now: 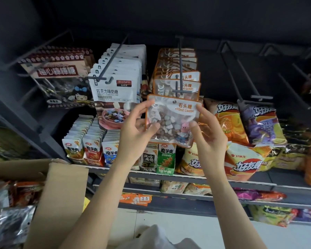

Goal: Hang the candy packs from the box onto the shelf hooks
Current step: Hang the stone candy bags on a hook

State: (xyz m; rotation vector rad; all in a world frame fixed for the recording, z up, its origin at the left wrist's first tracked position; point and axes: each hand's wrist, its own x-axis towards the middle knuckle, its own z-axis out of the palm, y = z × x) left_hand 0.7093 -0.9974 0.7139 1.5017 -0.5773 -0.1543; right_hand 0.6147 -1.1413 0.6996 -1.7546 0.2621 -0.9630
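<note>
Holding one clear, orange-edged plastic pack of stone candy [171, 121] up in front of the shelf, both hands were busy. The left hand [136, 131] pinched the pack's left edge, and the right hand [209, 133] pinched its right edge. Neither hand was empty. The pack sat just below the tip of the thin grey metal hook [180, 65], not yet on it.

To do this step well, I think the small round hole [174, 101] near the pack's top should line up with the hook tip first. Then the pack could slide back, kept flat and straight. A tilted pack might catch on the tip.

Low on the left was the brown cardboard box [57, 191] with open flaps. The pale floor [187, 225] showed below the arms.

Farther back, more orange-edged candy packs [176, 72] already hung in a row on that hook. Beside them hung white milk candy bags [118, 83]. Under them, a grey metal shelf [187, 177] held small snack packets [92, 142] and big orange chip bags [226, 121]. Bare dark hooks [248, 78] stuck out at the right. The top of the room was dark.
</note>
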